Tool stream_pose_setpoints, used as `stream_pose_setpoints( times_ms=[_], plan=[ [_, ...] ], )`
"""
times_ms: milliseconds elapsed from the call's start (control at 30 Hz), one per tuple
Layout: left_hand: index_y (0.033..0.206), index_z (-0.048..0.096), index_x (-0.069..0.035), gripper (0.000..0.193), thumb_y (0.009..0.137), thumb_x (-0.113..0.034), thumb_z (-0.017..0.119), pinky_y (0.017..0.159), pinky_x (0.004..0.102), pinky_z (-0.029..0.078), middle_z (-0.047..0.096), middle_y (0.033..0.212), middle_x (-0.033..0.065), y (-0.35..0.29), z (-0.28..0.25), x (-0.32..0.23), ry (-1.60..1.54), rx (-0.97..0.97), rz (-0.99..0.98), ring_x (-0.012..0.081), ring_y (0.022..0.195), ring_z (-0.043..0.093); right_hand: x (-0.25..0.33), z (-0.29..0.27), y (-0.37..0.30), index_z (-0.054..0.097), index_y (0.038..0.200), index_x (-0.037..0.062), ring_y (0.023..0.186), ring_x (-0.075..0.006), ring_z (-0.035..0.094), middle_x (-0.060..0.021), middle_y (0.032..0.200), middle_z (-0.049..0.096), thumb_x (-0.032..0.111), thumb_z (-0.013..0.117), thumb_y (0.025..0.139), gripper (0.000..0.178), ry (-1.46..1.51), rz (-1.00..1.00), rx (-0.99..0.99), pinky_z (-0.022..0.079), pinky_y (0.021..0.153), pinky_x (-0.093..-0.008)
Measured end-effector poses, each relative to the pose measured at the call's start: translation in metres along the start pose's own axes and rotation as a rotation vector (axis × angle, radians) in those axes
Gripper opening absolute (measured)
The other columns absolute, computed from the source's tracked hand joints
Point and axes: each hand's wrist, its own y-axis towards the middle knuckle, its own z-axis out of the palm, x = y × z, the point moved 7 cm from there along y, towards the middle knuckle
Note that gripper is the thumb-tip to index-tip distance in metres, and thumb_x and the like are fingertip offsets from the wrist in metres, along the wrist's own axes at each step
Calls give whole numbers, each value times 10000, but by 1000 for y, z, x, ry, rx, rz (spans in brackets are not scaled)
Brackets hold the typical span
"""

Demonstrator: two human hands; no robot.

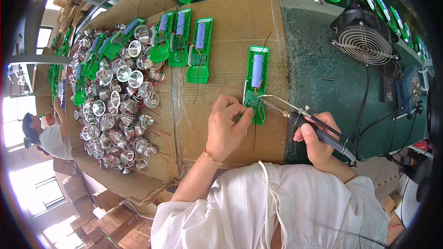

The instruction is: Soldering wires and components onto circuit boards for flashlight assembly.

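A green flashlight housing (251, 62) lies on the cardboard in front of me. Inside it sit a purple cylindrical battery cell (257, 71) and a small green circuit board (250, 100) with red and black wires. My right hand (319, 150) grips a soldering iron (302, 123) with a thin metal feed tube (281, 99); both tips point at the circuit board. At the housing's lower left edge is my left hand (226, 124), its thumb and index finger pinched together beside the board. What they hold, if anything, is too small to make out.
Silver reflector cups (123, 73) with wires heap in a cardboard tray at left, several green housings (200, 48) beside and on top of them. A black fan (364, 41) with a metal grille stands at back right, near a blue box (408, 90). Cables trail along the right. A person (55, 138) is far left.
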Motion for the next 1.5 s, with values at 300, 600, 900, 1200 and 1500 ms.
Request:
stream_pose_setpoints(
  times_ms=[300,600,900,1200,1500],
  plan=[
    [707,626,-1,84,727,-76,657,555,305,431,527,770,99,1,2,2,-51,-29,-23,215,688,532,-7,-7,1,458,906,-15,584,-134,577,-115,690,572,42,565,831,143,-21,-23,35,494,523,-262],
    [775,637,35,83,772,-38,599,525,231,445,606,669,54,3,-24,0,-148,-84,-151,90,577,560,-10,-63,12,497,864,-14,579,-104,582,-92,688,606,92,613,826,162,-4,-138,-206,485,515,-240],
    [569,496,-16,207,775,3,501,332,221,337,449,476,4,185,-6,28,6,72,14,74,409,453,-22,-54,31,567,920,52,712,-82,511,-30,789,542,179,615,822,168,37,-179,-221,416,603,-260],
    [667,614,55,200,779,-101,557,347,265,411,580,506,107,352,70,-49,358,28,255,148,338,520,-10,-58,32,474,865,34,567,-122,444,-39,642,488,206,583,840,205,23,-116,-200,365,517,-297],
    [1172,504,-70,485,734,-197,670,875,414,383,470,1157,135,331,19,-74,718,-356,670,321,1052,466,-8,-54,37,504,876,46,584,-87,466,-12,641,504,204,581,832,181,52,-57,-148,364,511,-277]
  ],
)
